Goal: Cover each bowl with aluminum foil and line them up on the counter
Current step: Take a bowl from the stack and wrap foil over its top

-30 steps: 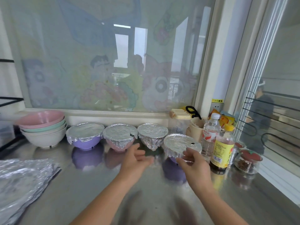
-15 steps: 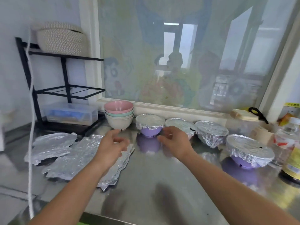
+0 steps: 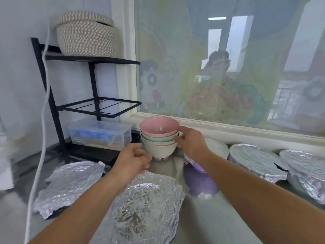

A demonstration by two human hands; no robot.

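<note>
The steel table (image 3: 211, 226) is running under a window, the stack of bowls (image 3: 159, 138) sitting at its back. The right hand (image 3: 191, 143) is pinching the stack's top rims. The left hand (image 3: 131, 159) is hovering beside the base, fingers loosely curled, empty. The bowls are looking light, stiff and smooth, probably nested tight, so bracing the base seems wise. The right arm is hiding much of the nearest foil-covered bowl (image 3: 218, 148).
</note>
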